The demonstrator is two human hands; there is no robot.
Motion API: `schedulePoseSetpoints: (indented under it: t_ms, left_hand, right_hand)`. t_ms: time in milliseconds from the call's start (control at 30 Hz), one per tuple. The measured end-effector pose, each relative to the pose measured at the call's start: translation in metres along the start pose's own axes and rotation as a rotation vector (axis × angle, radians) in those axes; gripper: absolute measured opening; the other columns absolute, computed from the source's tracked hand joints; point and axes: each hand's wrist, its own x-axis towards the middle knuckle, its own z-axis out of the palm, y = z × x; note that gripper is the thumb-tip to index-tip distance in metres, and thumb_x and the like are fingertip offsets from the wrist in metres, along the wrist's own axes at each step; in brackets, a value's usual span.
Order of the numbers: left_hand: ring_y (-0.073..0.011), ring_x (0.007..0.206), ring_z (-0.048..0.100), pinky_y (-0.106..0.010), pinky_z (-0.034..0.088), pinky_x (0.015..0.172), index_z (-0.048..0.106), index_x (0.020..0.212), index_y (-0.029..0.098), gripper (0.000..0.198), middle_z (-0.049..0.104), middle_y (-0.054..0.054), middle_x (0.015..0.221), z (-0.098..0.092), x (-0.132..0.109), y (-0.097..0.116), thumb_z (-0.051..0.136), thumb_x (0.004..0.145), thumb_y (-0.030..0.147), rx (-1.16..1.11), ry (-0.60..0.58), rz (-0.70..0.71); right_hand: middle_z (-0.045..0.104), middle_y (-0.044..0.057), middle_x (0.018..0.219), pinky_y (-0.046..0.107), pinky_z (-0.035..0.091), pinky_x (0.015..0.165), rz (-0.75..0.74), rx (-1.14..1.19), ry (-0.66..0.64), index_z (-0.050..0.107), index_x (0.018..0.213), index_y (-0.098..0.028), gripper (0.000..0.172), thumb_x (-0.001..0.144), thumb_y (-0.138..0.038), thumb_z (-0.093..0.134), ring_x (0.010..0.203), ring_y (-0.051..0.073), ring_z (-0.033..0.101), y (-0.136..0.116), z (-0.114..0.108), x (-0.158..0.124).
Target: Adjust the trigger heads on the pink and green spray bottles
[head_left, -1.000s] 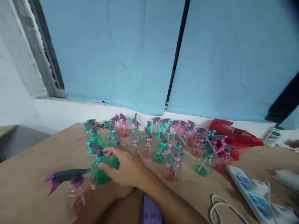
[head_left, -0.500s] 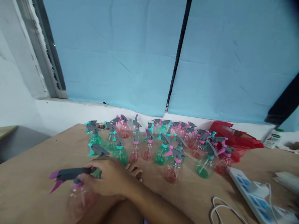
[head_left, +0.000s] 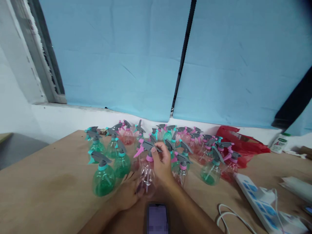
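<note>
A clear pink spray bottle (head_left: pixel 147 174) with a grey and pink trigger head stands upright in front of me. My right hand (head_left: pixel 162 161) pinches it at the sprayer head, thumb and fingers closed near the neck. My left hand (head_left: pixel 129 191) lies low beside the bottle's base, fingers stretched out on the table; whether its thumb touches the bottle, I cannot tell. Just left of it is a green spray bottle (head_left: pixel 104 180) with a teal collar. Another green spray bottle (head_left: pixel 122 165) stands behind my left fingers. To the right of my right hand is a pink-collared spray bottle (head_left: pixel 182 172).
Several more green and pink spray bottles crowd the back of the wooden table (head_left: pixel 48 182). On the right lie a red plastic bag (head_left: pixel 246 146), a white power strip (head_left: pixel 258 204) and a looped white cable (head_left: pixel 226 211). A phone (head_left: pixel 157 219) is at the bottom centre.
My right hand has brought the pink spray bottle from the left to the centre, turning it more upright. My left hand is now more exposed, as is the green bottle at front left.
</note>
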Motion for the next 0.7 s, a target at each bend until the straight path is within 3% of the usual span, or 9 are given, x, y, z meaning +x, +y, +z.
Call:
schedulePoseSetpoints:
  t_ms: [100, 300, 500, 700]
  left_hand:
    - [-0.0341, 0.123, 0.055, -0.054, 0.045, 0.106, 0.068, 0.131, 0.026, 0.037, 0.063, -0.011, 0.134, -0.015, 0.004, 0.008, 0.056, 0.096, 0.03, -0.014, -0.126, -0.046]
    - [-0.0323, 0.121, 0.055, -0.052, 0.043, 0.106, 0.068, 0.133, 0.028, 0.043, 0.064, -0.01, 0.126, -0.023, 0.008, 0.013, 0.051, 0.094, 0.021, -0.032, -0.148, -0.076]
    - [-0.0298, 0.119, 0.054, -0.048, 0.044, 0.105, 0.069, 0.129, 0.025, 0.041, 0.064, -0.009, 0.127, -0.023, 0.009, 0.014, 0.051, 0.093, 0.02, -0.041, -0.159, -0.047]
    - [-0.0292, 0.123, 0.053, -0.047, 0.042, 0.107, 0.066, 0.133, 0.025, 0.042, 0.062, -0.008, 0.134, -0.02, 0.009, 0.012, 0.052, 0.094, 0.02, -0.043, -0.151, -0.028]
  right_hand:
    - [0.057, -0.002, 0.073, 0.025, 0.045, 0.058, -0.079, -0.188, -0.066, 0.059, 0.094, -0.021, 0.017, 0.096, -0.038, 0.06, 0.064, 0.015, 0.055, 0.016, -0.014, -0.006]
    - [0.058, -0.002, 0.073, 0.026, 0.045, 0.062, -0.151, -0.27, -0.132, 0.061, 0.091, -0.02, 0.016, 0.086, -0.033, 0.069, 0.065, 0.014, 0.052, 0.037, -0.025, -0.02]
    - [0.066, 0.001, 0.076, 0.027, 0.048, 0.063, 0.051, -0.169, -0.158, 0.07, 0.096, -0.019, 0.022, 0.082, -0.036, 0.069, 0.065, 0.016, 0.055, 0.058, -0.035, -0.016]
    - [0.072, -0.002, 0.073, 0.034, 0.056, 0.077, 0.217, 0.07, -0.489, 0.074, 0.101, -0.024, 0.026, 0.077, -0.023, 0.065, 0.069, 0.018, 0.067, 0.045, -0.049, -0.003]
